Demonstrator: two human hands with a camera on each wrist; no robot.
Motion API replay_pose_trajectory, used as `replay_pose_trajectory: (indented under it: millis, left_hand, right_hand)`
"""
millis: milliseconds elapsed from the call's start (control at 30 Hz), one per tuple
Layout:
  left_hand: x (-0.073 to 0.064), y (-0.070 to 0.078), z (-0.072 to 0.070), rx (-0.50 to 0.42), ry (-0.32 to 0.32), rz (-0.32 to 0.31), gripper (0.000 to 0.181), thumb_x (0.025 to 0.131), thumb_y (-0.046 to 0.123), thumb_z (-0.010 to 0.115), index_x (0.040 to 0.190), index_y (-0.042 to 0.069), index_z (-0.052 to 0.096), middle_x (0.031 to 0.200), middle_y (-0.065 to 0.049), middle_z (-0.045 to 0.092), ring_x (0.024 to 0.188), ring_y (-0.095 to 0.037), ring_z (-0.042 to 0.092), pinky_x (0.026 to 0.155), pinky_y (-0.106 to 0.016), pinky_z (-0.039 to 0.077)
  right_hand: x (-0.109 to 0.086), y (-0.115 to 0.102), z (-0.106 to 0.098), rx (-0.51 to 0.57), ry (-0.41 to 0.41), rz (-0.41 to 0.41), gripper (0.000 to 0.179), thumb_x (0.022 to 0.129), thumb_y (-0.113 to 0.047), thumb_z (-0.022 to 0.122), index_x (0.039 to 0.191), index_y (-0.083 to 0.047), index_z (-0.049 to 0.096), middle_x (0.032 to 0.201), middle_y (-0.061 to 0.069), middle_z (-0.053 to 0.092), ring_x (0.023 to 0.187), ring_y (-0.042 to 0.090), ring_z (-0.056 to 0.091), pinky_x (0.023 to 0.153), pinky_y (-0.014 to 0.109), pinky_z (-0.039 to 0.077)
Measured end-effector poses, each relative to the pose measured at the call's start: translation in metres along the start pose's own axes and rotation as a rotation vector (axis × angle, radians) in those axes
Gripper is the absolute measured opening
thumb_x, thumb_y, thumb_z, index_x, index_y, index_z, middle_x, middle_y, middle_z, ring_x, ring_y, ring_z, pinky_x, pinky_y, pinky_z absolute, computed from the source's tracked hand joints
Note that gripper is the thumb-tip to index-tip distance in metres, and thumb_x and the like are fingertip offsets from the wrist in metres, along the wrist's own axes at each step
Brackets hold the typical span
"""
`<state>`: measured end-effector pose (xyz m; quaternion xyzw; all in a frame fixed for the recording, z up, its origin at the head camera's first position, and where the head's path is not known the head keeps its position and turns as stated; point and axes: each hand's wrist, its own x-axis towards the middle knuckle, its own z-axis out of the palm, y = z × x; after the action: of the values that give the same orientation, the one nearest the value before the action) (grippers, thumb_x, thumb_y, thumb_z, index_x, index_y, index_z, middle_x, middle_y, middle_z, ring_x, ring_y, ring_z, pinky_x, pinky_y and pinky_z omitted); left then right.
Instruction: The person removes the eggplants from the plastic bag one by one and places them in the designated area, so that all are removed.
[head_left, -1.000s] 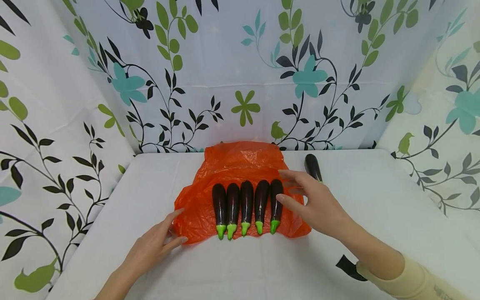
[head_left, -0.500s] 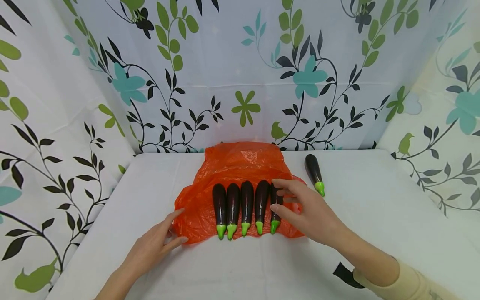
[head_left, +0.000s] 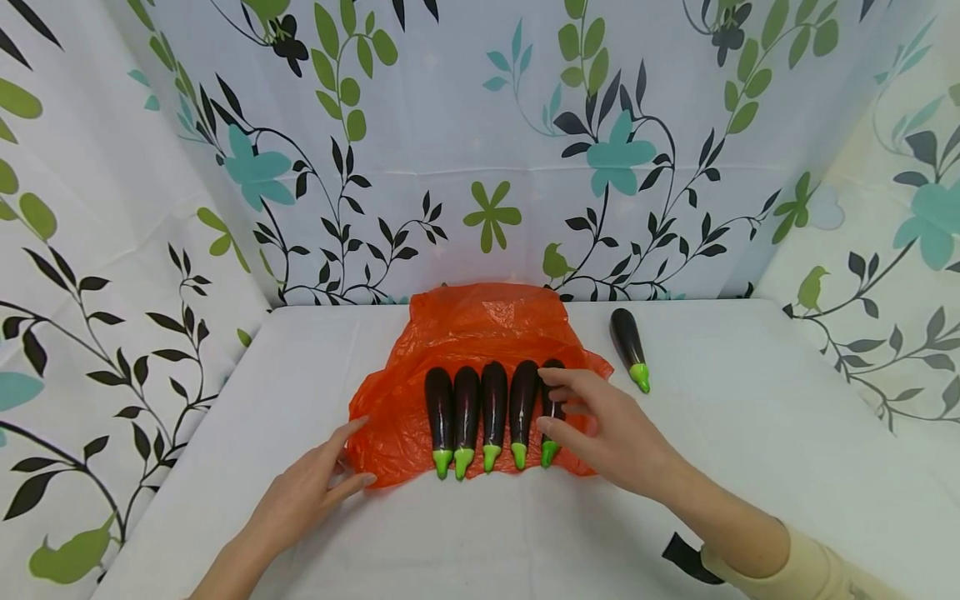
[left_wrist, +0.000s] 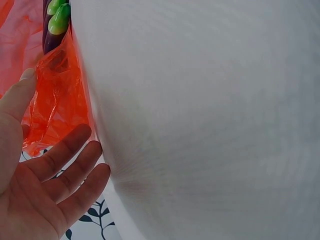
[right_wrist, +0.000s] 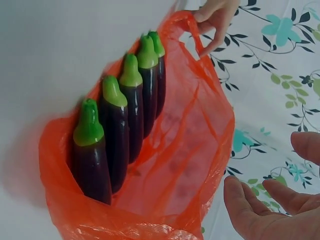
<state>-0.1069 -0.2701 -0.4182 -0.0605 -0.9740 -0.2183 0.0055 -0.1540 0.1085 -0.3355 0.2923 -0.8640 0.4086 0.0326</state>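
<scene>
So, left hand (head_left: 306, 482) hasn't budged, fingers loosely spread at the left edge of the bag (head_left: 487, 317). Five eggplants (head_left: 493, 408) lie in a row on its film, same as a second ago. Right hand (head_left: 613, 429), fingers apart, has drifted left over the last one, so the loose eggplant (head_left: 627, 337) farther right shows fully now.

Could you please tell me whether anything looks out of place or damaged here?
One eggplant looks out of place: it lies alone on the white table, beyond the right hand, while the other five eggplants sit in a row within the spread of the red plastic bag. I see no spill or plain damage.
</scene>
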Motion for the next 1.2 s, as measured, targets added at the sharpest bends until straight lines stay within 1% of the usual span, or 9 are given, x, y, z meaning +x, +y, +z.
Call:
replay_pose_trajectory:
  millis: [133,300,367,567,767,933,1067,1200]
  left_hand:
    - [0.0,0.0,0.0,0.004,-0.004,-0.003,0.075,0.084,0.038,0.076,0.146,0.022,0.037,0.097,0.001,0.061,0.089,-0.016,0.058,0.068,-0.031,0.05]
    - [0.0,-0.001,0.0,0.006,-0.006,-0.005,0.075,0.083,0.039,0.076,0.146,0.023,0.037,0.097,0.001,0.061,0.089,-0.015,0.058,0.068,-0.031,0.051]
    - [0.0,-0.001,0.0,0.004,-0.007,-0.007,0.075,0.083,0.039,0.076,0.146,0.023,0.037,0.098,0.001,0.061,0.089,-0.015,0.058,0.068,-0.031,0.051]
    - [0.0,-0.001,0.0,-0.003,-0.014,-0.014,0.076,0.083,0.04,0.076,0.146,0.023,0.037,0.098,0.002,0.061,0.09,-0.015,0.058,0.068,-0.031,0.051]
    - [0.0,0.0,-0.001,-0.004,-0.012,-0.011,0.076,0.083,0.038,0.077,0.146,0.023,0.037,0.096,0.002,0.06,0.088,-0.015,0.058,0.067,-0.029,0.05]
    - [0.0,0.0,-0.001,-0.006,-0.011,-0.008,0.075,0.083,0.037,0.077,0.146,0.023,0.037,0.095,0.002,0.06,0.087,-0.014,0.057,0.066,-0.028,0.05]
    - [0.0,0.0,-0.001,-0.008,-0.012,-0.006,0.076,0.083,0.038,0.077,0.146,0.023,0.037,0.097,0.001,0.06,0.087,-0.014,0.057,0.067,-0.028,0.05]
    - [0.0,0.0,0.0,-0.003,-0.007,-0.004,0.076,0.083,0.037,0.077,0.146,0.023,0.037,0.097,0.001,0.06,0.087,-0.014,0.057,0.067,-0.027,0.05]
  right_hand:
    - [0.0,0.002,0.003,0.001,-0.008,0.025,0.052,0.091,-0.026,0.072,0.137,-0.013,0.053,0.128,0.003,0.059,0.111,0.019,0.06,0.088,0.036,0.053]
    - [-0.001,0.007,0.008,-0.001,-0.02,0.03,0.051,0.092,-0.03,0.07,0.136,-0.012,0.054,0.128,0.004,0.059,0.11,0.022,0.06,0.088,0.035,0.053]
    - [-0.001,0.009,0.009,0.001,-0.022,0.028,0.05,0.092,-0.029,0.07,0.136,-0.012,0.054,0.128,0.004,0.059,0.11,0.023,0.06,0.088,0.036,0.053]
    - [-0.001,0.013,0.014,0.004,-0.021,0.037,0.051,0.091,-0.024,0.072,0.136,-0.013,0.053,0.13,0.004,0.057,0.11,0.021,0.06,0.089,0.042,0.053]
    - [-0.003,0.021,0.019,-0.026,-0.017,0.056,0.049,0.091,-0.029,0.071,0.134,-0.012,0.055,0.13,0.008,0.056,0.11,0.025,0.059,0.086,0.043,0.054]
    - [-0.004,0.033,0.026,-0.042,-0.028,0.113,0.05,0.09,-0.029,0.072,0.134,-0.011,0.055,0.13,0.012,0.055,0.113,0.03,0.056,0.085,0.046,0.053]
    - [-0.005,0.043,0.034,-0.065,-0.052,0.19,0.053,0.09,-0.03,0.072,0.136,-0.012,0.053,0.132,0.011,0.051,0.116,0.03,0.052,0.089,0.049,0.051]
    - [-0.005,0.049,0.038,-0.094,-0.068,0.239,0.058,0.09,-0.033,0.071,0.139,-0.01,0.052,0.136,0.012,0.048,0.12,0.03,0.05,0.093,0.051,0.049]
